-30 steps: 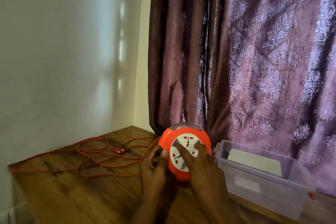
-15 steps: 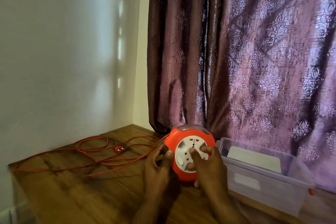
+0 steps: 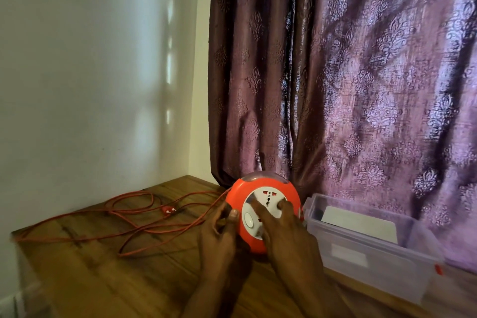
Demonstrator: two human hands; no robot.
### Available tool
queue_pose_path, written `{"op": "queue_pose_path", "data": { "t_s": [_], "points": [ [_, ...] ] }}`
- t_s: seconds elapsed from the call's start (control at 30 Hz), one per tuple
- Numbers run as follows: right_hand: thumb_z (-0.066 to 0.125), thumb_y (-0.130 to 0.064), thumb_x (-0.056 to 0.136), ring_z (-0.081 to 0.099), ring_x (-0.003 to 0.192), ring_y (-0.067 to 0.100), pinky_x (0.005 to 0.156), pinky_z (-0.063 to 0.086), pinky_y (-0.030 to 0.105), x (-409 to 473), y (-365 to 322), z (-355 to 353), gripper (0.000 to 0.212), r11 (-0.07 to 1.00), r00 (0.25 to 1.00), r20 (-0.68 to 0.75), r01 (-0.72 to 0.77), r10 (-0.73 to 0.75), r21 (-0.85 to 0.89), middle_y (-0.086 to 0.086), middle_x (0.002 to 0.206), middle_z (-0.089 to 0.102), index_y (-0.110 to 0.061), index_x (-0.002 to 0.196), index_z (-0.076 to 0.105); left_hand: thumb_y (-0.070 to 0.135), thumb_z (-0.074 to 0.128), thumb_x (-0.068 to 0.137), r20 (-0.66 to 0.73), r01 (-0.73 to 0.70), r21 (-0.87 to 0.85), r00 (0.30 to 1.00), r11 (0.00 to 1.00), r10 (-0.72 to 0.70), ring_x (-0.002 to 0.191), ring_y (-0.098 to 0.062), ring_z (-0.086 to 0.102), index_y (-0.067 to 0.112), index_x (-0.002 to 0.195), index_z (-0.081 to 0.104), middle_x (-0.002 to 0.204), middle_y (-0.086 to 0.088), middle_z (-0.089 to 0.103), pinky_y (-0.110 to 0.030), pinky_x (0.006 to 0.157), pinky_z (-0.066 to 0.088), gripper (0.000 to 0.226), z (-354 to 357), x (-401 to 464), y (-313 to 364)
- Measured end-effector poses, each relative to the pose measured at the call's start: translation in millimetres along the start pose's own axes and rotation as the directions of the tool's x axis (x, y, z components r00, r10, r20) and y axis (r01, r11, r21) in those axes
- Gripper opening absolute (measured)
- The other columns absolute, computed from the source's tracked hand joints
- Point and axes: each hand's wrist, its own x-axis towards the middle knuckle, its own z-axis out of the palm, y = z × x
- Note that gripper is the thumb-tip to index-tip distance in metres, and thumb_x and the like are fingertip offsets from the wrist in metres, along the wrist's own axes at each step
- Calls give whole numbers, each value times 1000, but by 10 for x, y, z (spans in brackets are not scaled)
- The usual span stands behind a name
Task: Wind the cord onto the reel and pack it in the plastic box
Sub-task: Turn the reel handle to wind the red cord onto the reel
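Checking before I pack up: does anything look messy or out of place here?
Yes: most of the orange cord still sprawls in loose loops across the wooden table, plug among them, left of the reel.

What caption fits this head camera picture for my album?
Two hands, left hand and right hand, on an orange reel, loose cord across the table, plastic box waiting beside.
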Motion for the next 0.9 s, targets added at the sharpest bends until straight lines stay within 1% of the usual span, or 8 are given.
{"op": "queue_pose_path", "data": {
  "t_s": [0.13,0.23,0.33,0.43,0.53,0.63,0.8,0.9],
  "points": [
    [37,-58,93,47,128,32,95,50,46,-9,12,-11,62,998,997,-49,-64,65,7,2,149,34,-57,140,-3,26,65,99,14,0,12,1000,1000,0,119,-27,70,13,137,66,132,-9,73,-52,101,60,40,-1,-11,-6],
    [39,-71,85,57,115,28,91,48,40,-26,2,-55,62,957,960,-115,-234,255,171,-1,130,58,-48,140,21,27,67,98,18,11,18,1000,1000,-11,119,-28,70,16,136,68,132,-7,73,-54,102,59,39,17,-39,-4],
    [52,-62,85,59,111,33,91,49,41,-8,-51,-67,53,800,890,-82,-358,448,482,6,124,62,-36,129,41,25,68,98,16,25,8,1000,1000,-25,118,-28,71,17,135,69,131,-8,74,-55,99,60,37,32,-57,14],
    [59,-52,86,63,102,37,87,53,49,26,-113,-60,45,588,872,47,-368,488,720,8,116,66,-29,121,46,32,68,96,-4,36,-16,999,999,-36,112,-25,74,27,127,71,125,-4,77,-53,94,64,32,17,-50,33],
    [57,-48,88,59,110,31,90,50,41,14,-99,-76,43,770,903,-56,-330,427,545,5,119,64,-31,125,42,38,68,92,-29,20,-16,999,1000,-20,108,-23,75,28,123,71,120,-3,78,-53,94,64,32,19,-40,51],
    [46,-43,94,52,120,27,90,49,41,-12,-58,-87,52,970,968,-167,-153,185,189,-3,141,42,-43,139,20,46,67,88,-58,47,-41,997,998,-49,108,-25,75,19,133,69,123,-6,78,-53,92,65,53,22,-31,42],
    [44,-39,97,25,141,32,104,41,47,-27,-42,-40,69,1000,999,14,-29,29,-10,3,156,12,-57,141,-6,52,67,82,-22,55,-61,998,997,-56,108,-28,76,26,127,71,123,-5,78,-55,90,65,52,20,-29,4],
    [43,-43,96,34,136,32,99,46,46,-33,-19,-30,69,999,999,-8,-37,37,-35,4,154,20,-57,140,-9,57,66,80,-2,26,-13,1000,1000,-26,106,-17,76,41,115,70,122,1,78,-47,90,66,39,24,-30,-5]
  ]
}}
